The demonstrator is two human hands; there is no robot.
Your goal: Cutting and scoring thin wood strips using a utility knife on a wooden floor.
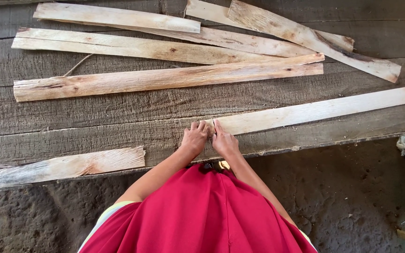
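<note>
Head view shows both hands meeting at the near end of a long pale wooden slat (315,110) that lies slantwise on a dark, weathered plank platform (94,117). The left hand (194,139) has its fingers curled down against the slat's end; the right hand (224,140) lies flat beside it, fingers stretched along the wood, pressing more than clasping. From where I stand, the rough-split edges look likely to leave splinters in bare fingertips. The slat's end sits near the platform's front edge, so a shove could tip it onto the dirt floor (352,197). More split slats (165,77) lie scattered beyond, well apart.
</note>
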